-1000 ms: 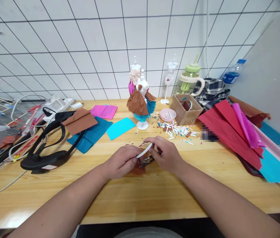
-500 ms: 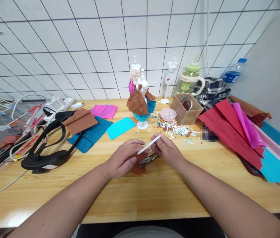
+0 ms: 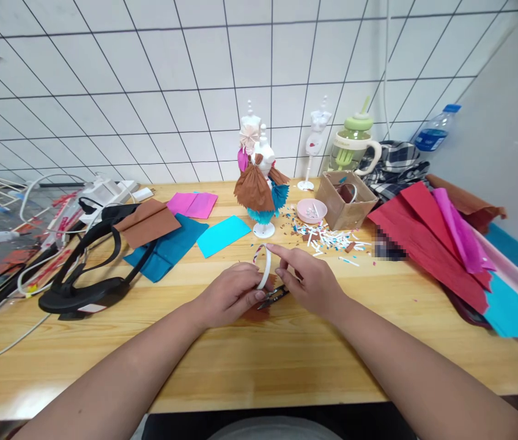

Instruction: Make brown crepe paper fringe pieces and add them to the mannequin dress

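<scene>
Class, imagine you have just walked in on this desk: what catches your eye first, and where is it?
First come the small white dress forms at the middle back, wearing a ruffled brown paper skirt over blue ones. Next is the fan of red paper spilling along the right side. Then, front and centre, the left hand and right hand are at a curved white strip.

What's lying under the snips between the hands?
Brown paper lies under the blades of the snips. The right hand hides their other end, so what's beneath there can't be seen; the left hand covers some paper.
</scene>
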`<state>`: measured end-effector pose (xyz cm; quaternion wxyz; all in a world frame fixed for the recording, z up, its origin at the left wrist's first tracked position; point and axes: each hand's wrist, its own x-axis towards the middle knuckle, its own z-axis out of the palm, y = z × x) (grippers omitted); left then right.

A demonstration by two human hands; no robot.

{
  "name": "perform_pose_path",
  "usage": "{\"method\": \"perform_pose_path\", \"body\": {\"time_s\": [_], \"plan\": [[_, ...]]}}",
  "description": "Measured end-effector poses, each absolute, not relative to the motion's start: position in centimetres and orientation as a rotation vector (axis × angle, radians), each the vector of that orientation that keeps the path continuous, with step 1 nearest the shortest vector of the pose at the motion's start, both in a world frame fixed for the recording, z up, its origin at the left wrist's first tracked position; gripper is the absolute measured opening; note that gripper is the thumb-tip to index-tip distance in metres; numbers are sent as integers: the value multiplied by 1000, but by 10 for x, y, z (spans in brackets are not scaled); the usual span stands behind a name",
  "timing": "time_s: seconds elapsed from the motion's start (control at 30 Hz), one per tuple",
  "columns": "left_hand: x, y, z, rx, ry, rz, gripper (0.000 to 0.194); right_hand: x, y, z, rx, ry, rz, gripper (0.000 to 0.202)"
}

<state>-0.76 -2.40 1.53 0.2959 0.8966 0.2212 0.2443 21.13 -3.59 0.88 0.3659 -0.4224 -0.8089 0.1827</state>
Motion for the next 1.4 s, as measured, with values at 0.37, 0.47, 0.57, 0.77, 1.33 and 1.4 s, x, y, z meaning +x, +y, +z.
{"method": "perform_pose_path", "body": {"time_s": [0.37,0.47,0.57,0.77,1.33,1.4], "plan": [[-6,-26,21,2394,562,565,31,214,-31,8,-995,-2057,439,23],[-7,-27,23,2427,590,604,28,215,-29,9,-1049,-1952,501,23],[-7,-27,22,2483,685,548,27,212,-32,10,-1115,-1860,643,28],[-5,-26,19,2657,906,418,28,201,-38,7,-1165,-1822,772,33],[-1,-22,19,2819,1039,75,30,201,-34,-1,-1253,-1870,914,16],[-2,-22,19,2808,1077,82,32,203,-33,1,-1292,-1874,828,21]]}}
